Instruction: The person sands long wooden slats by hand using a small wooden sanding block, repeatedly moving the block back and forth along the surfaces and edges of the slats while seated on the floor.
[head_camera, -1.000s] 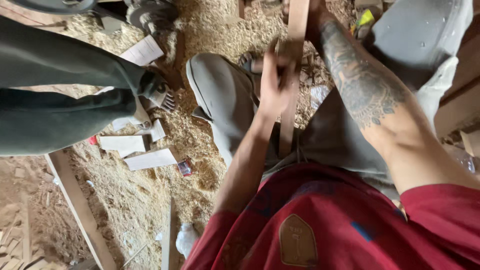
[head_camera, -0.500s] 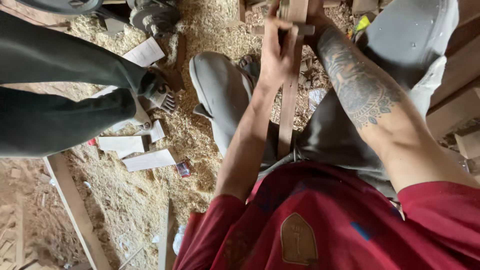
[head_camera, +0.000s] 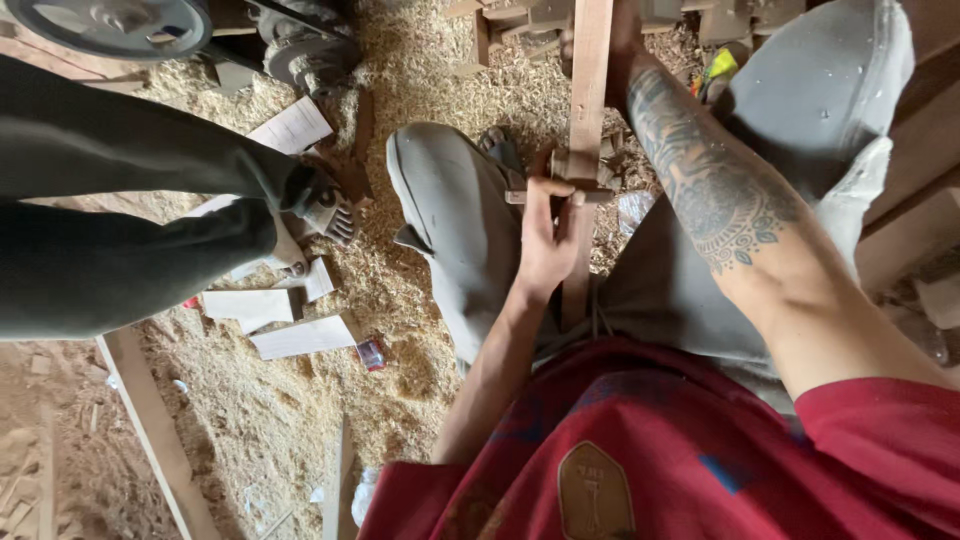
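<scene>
A long narrow wooden strip (head_camera: 588, 90) runs from my lap away between my knees. A small wooden block tool with a cross bar (head_camera: 572, 180) sits across the strip. My left hand (head_camera: 545, 240) grips this tool and the strip at mid length, fingers closed around them. My tattooed right arm reaches to the strip's far end, where my right hand (head_camera: 622, 38) is wrapped on the strip and partly hidden behind it. I sit in grey trousers and a red shirt.
Another person's legs in dark trousers (head_camera: 120, 230) and a sandalled foot (head_camera: 322, 212) are at the left. Sawdust (head_camera: 300, 420) covers the floor, with flat pale offcuts (head_camera: 300, 338), a plank (head_camera: 150, 430), a belt wheel (head_camera: 110, 25) and wood scraps (head_camera: 520, 20).
My left hand has slid with the block tool along the strip toward me, from near the far end to mid length. My right hand stays at the far end.
</scene>
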